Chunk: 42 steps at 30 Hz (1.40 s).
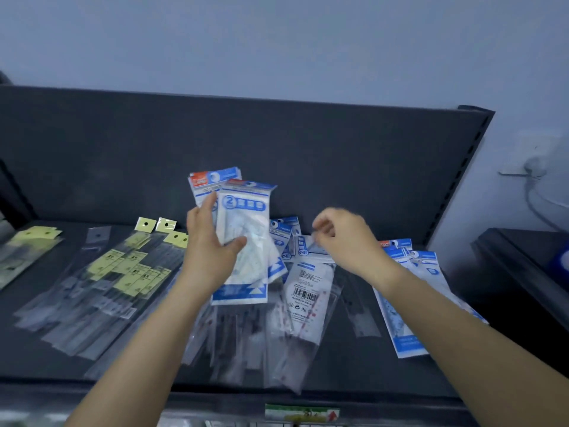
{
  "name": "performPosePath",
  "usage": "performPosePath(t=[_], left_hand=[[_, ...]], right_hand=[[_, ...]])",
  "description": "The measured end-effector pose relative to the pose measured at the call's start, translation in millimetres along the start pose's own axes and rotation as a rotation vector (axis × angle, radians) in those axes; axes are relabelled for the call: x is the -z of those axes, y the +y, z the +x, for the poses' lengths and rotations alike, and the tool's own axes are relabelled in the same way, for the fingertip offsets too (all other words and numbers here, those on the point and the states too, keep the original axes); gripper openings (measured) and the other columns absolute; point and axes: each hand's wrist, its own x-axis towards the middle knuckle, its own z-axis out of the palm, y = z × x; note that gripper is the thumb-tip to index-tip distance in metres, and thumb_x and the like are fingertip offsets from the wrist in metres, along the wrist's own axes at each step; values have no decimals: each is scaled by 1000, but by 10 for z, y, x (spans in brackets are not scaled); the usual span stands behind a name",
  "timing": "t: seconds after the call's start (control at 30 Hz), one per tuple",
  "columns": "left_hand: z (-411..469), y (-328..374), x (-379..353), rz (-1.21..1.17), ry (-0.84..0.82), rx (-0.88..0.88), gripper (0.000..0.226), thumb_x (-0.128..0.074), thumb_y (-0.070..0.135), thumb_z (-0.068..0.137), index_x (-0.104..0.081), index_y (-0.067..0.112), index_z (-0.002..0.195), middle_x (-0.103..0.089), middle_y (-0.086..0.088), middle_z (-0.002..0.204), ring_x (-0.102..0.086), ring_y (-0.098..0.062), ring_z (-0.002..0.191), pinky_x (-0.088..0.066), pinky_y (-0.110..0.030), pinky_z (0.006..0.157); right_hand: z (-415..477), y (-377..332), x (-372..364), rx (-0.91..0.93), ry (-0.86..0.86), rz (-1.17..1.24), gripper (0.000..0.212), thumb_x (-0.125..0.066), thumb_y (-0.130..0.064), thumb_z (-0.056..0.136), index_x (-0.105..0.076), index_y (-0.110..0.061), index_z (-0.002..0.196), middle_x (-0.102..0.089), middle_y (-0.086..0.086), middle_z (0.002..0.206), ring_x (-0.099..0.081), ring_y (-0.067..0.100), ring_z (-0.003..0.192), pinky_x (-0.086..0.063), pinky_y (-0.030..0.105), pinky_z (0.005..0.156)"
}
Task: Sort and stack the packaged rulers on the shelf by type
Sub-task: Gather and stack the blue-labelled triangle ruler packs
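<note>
My left hand (209,245) grips a small bundle of blue-and-white ruler-set packets (246,217), held upright above the middle of the dark shelf (46,359). My right hand (345,238) hovers to the right, blurred, its fingers curled and pinching the top edge of a clear packet (311,241) in the loose pile below. That pile (295,303) mixes clear sleeves and blue-and-white packets. More blue-and-white packets (409,306) lie at the right. Long clear ruler sleeves with yellow labels (123,269) lie fanned out at the left.
A few more yellow-labelled sleeves (21,251) lie at the far left. The shelf's dark back panel (277,143) rises behind everything. A price tag (301,412) sits on the shelf's front rail. A dark unit (529,272) stands to the right.
</note>
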Motion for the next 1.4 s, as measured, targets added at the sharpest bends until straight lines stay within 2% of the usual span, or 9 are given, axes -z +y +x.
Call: performPosePath(t=[0.1, 0.2, 0.4, 0.53, 0.73, 1.0, 1.17, 1.27, 1.4], left_hand=[[28, -114, 49, -12, -2, 101, 81, -68, 7, 84, -22, 23, 149, -28, -2, 141, -33, -16, 133, -29, -30, 106], [8, -173, 49, -24, -21, 137, 82, -69, 8, 84, -22, 24, 149, -27, 0, 143, -33, -16, 133, -31, -39, 110], [-13, -210, 45, -26, -38, 162, 81, -69, 7, 83, -24, 25, 148, -30, 1, 139, -37, -16, 129, -35, -43, 109], [-11, -214, 70, -22, -43, 172, 80, -70, 8, 83, -25, 25, 148, -31, 2, 138, -40, -17, 128, -38, -46, 107], [-37, -242, 85, -27, -56, 192, 80, -70, 8, 83, -25, 26, 147, -29, 5, 141, -40, -17, 129, -39, -49, 106], [-97, -147, 62, 2, -64, 157, 78, -68, 7, 84, -26, 23, 147, -30, 2, 142, -38, -15, 129, -35, -40, 108], [-109, -149, 109, -5, -55, 154, 78, -68, 6, 84, -25, 23, 148, -29, 3, 142, -36, -14, 129, -34, -36, 108], [-130, -132, 122, 3, -57, 140, 77, -67, 5, 85, -25, 21, 148, -29, 3, 143, -34, -7, 125, -28, -25, 101], [-129, -139, 151, 2, -51, 134, 76, -66, 5, 85, -25, 24, 147, -28, 3, 143, -32, -1, 114, -27, -23, 98]], right_hand=[[-53, 189, -172, -216, -301, -236, 16, -64, -33, 86, -61, -18, 87, -61, -6, 91, -60, 22, 94, -47, 28, 70], [-76, 268, -292, -309, -397, -461, 38, -59, -48, 87, -47, -16, 71, -52, -2, 79, -53, 21, 79, -35, 28, 56], [-69, 200, -374, -329, -393, -379, 54, -62, -61, 80, -55, -14, 107, -61, 0, 113, -57, 20, 97, -45, 29, 73], [-55, 166, -478, -359, -423, -250, 88, -68, -64, 72, -36, -15, 138, -54, 1, 133, -54, 21, 119, -47, 34, 91], [-61, 175, -586, -321, -325, -189, 95, -76, -52, 71, -30, -18, 146, -50, 1, 140, -47, 22, 128, -43, 33, 97], [-10, 146, -703, -331, -276, -175, 63, -82, -39, 69, -58, -14, 121, -60, 3, 122, -56, 23, 114, -50, 38, 93], [10, 221, -752, -327, -166, -107, 15, -69, -26, 83, -72, -21, 97, -70, -1, 105, -63, 21, 99, -52, 36, 87], [29, 216, -740, -283, -129, -96, 10, -69, -23, 85, -75, -20, 92, -71, -2, 101, -64, 19, 96, -52, 35, 87], [97, 161, -557, -201, -41, 39, 10, -71, -12, 82, -77, -14, 89, -71, -3, 89, -63, 15, 87, -48, 25, 80]])
